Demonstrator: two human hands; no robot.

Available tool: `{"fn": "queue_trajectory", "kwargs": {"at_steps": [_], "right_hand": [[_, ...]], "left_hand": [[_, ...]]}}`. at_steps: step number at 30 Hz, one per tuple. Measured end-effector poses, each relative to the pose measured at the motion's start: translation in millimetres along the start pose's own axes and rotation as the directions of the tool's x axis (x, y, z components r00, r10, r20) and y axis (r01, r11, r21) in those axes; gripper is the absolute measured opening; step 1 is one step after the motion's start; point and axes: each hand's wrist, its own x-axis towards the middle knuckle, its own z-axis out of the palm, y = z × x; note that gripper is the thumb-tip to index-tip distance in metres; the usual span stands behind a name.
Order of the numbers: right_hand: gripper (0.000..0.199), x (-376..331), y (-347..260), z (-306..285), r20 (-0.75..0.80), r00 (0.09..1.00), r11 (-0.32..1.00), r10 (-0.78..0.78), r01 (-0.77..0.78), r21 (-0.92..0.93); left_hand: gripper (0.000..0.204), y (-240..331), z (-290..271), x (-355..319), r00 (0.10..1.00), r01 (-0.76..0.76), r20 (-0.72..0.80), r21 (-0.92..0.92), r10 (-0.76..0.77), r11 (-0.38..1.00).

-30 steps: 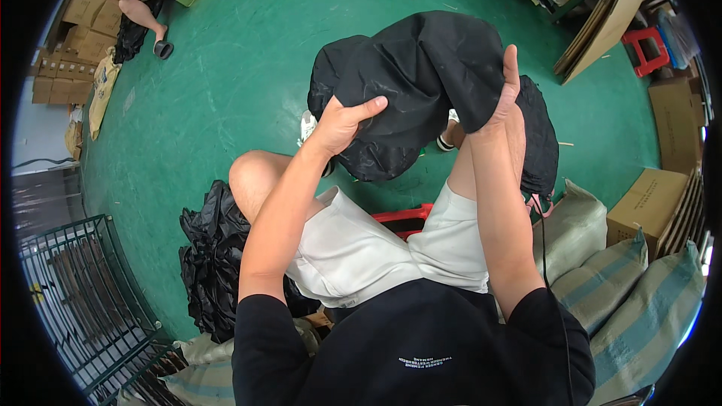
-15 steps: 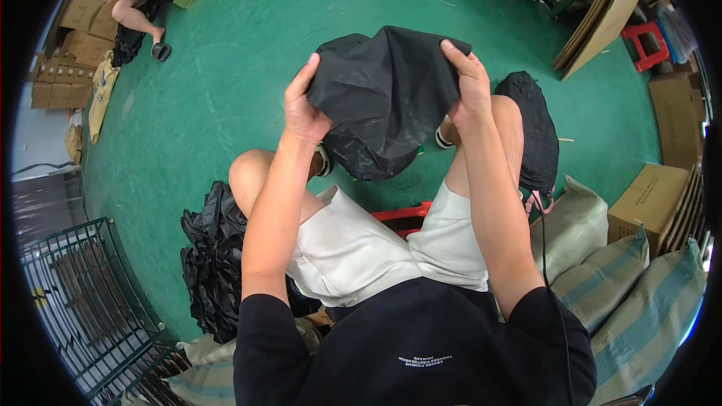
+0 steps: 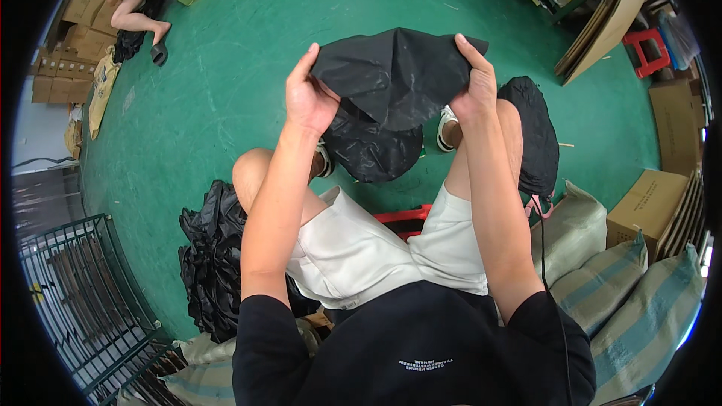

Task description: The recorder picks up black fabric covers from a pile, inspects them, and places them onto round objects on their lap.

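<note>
Hands are holding a black cloth [image 3: 395, 75] up in the middle of the frame, above the person's knees. The left hand [image 3: 310, 98] is gripping its left edge, with the thumb lying on the near side and the fingers going behind, so the edge is pinched between them. The right hand [image 3: 474, 86] is doing the same on the right edge, with the fingers closed over the top corner. Because both hands are pulling a little apart, the upper part of the cloth is staying flat and spread, while the lower part is hanging loose and folding down toward the feet.

The person is sitting low, in white shorts [image 3: 361, 244], with the knees wide open, and this is leaving free room for the hanging part. A red stool [image 3: 402, 219] is showing a little between the legs. At the lower left of the frame a pile of black cloths [image 3: 210, 263] is lying on the green floor [image 3: 226, 68], just beside the left thigh, close enough for the left arm. Another black bundle [image 3: 538, 135] is lying next to the right knee. Striped sacks [image 3: 639, 301] are leaning at the lower right, cardboard boxes [image 3: 647, 203] are standing at the right edge, and a metal rack [image 3: 68, 293] is standing at the lower left. In the upper left another person [image 3: 143, 0] is sitting on the floor, well apart.
</note>
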Motion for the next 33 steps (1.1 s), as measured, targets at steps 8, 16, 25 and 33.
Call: {"fn": "queue_trajectory", "kwargs": {"at_steps": [8,16,25,33], "right_hand": [[0.026,92.6,0.2,68.0,0.115,0.987,0.993,-0.110,0.105,0.048],[0.022,125.8,23.8,76.2,0.016,0.989,0.974,-0.150,0.150,-0.172],[0.034,169.8,129.6,-100.0,-0.385,0.910,0.588,-0.151,-0.231,-0.775],[0.037,164.5,147.0,-149.4,-0.487,0.806,0.515,-0.337,-0.274,-0.812]], "left_hand": [[0.025,84.4,42.3,102.0,0.984,-0.173,-0.021,0.148,0.178,0.974],[0.026,114.9,28.1,97.7,0.924,-0.364,-0.003,0.309,0.383,0.879],[0.024,-28.0,-200.5,92.7,0.704,0.174,-0.673,0.476,0.229,0.862],[0.032,-93.2,-187.5,64.3,0.620,0.178,-0.750,0.421,0.231,0.889]]}}
